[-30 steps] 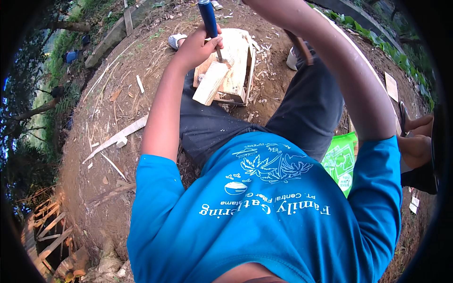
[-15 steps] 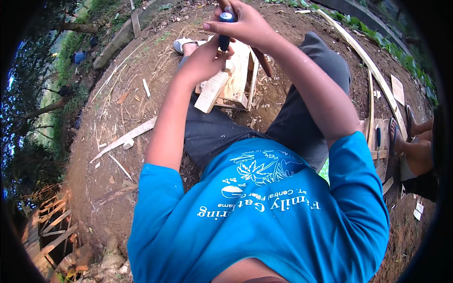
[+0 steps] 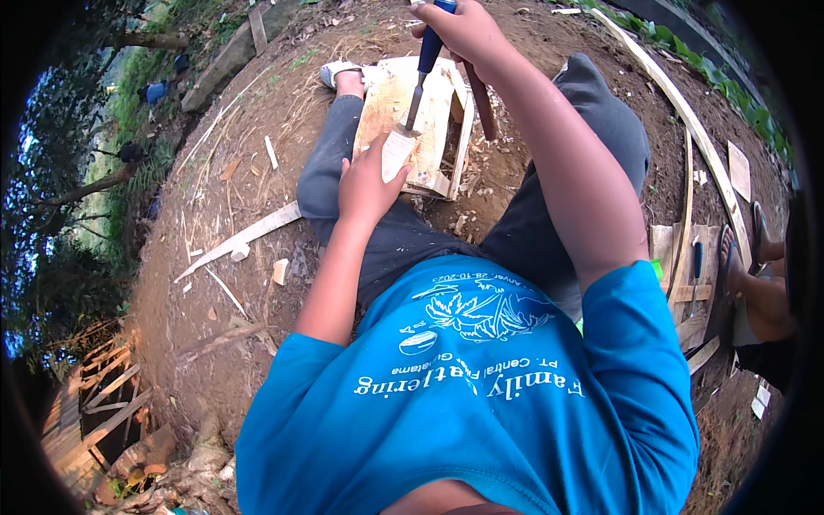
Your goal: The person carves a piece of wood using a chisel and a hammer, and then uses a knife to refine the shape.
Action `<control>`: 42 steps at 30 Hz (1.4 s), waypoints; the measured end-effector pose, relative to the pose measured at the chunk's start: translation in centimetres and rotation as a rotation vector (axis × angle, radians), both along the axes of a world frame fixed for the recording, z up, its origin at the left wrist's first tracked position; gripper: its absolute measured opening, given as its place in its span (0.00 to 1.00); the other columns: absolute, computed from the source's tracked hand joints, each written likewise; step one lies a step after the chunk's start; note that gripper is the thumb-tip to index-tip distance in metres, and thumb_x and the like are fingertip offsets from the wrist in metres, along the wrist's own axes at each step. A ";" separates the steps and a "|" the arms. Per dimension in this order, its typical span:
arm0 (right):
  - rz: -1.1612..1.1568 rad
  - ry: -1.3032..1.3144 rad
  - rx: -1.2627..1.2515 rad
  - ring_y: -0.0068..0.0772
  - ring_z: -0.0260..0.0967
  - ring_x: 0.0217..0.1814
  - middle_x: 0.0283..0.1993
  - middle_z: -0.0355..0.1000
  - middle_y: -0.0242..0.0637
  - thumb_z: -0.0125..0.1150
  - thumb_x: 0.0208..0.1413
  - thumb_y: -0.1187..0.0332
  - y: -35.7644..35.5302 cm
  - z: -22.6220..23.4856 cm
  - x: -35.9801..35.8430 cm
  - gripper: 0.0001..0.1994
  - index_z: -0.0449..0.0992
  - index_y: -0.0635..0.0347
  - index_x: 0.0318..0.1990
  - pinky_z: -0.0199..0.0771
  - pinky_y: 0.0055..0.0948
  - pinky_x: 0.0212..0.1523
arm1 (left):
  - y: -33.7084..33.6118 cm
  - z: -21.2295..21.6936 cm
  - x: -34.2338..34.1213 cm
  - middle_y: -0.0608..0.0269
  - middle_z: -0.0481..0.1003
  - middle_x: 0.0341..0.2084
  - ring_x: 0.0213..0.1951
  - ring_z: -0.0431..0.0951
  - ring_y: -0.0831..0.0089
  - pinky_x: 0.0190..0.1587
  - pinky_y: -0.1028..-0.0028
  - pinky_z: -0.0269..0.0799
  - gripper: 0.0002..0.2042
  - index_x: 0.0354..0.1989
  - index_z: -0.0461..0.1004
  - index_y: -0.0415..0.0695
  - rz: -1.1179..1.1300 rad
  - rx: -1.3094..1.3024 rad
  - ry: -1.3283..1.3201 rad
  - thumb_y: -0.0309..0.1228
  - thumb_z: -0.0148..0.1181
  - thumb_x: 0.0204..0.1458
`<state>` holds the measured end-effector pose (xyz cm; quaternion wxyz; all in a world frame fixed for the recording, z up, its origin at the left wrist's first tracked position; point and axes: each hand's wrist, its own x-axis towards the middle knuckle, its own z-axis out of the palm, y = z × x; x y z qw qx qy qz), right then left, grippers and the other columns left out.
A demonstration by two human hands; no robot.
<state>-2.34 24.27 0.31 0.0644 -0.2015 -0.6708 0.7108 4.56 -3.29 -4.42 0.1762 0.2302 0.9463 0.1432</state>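
R grip [image 3: 470, 36], top ctr of frame, is closed round a blue-handled chisel [image 3: 431, 51]; L grip [image 3: 367, 184], upper ctr, is closed on a small wood pc [image 3: 397, 154]. Biggest item: pale wood block [image 3: 386, 96], upper ctr, w/ the small wood pc over its lower part. Next, chisel slants down, tip approx. at the pc's upper end; brown stick [image 3: 481, 107] hangs below R grip, right of chisel; small wood pc comes last

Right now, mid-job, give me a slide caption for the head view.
Right hand gripping a blue-handled chisel, left hand holding a small wood block over a larger wooden piece.
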 end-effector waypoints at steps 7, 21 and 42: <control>-0.072 0.174 -0.008 0.23 0.73 0.30 0.29 0.75 0.33 0.63 0.57 0.62 0.6 4.1 2.2 0.10 0.74 0.60 0.37 0.72 0.25 0.32 | 0.7 1.7 1.1 0.44 0.69 0.52 0.54 0.74 0.46 0.56 0.56 0.72 0.40 0.72 0.58 0.39 -0.070 -0.020 0.291 0.47 0.68 0.55; -0.052 0.497 0.329 0.22 0.69 0.28 0.27 0.71 0.32 0.64 0.55 0.68 -4.1 5.0 5.0 0.08 0.71 0.59 0.35 0.71 0.28 0.31 | -1.6 -0.9 -1.8 0.45 0.69 0.54 0.58 0.72 0.46 0.60 0.57 0.70 0.36 0.67 0.63 0.41 0.035 0.263 -0.015 0.40 0.69 0.50; 0.209 0.275 0.158 0.18 0.64 0.30 0.27 0.68 0.29 0.66 0.56 0.70 -5.3 3.9 2.9 0.09 0.71 0.59 0.39 0.67 0.26 0.31 | -1.2 -2.5 -1.4 0.45 0.66 0.58 0.61 0.69 0.46 0.62 0.55 0.68 0.35 0.66 0.62 0.41 0.060 0.176 0.075 0.44 0.64 0.51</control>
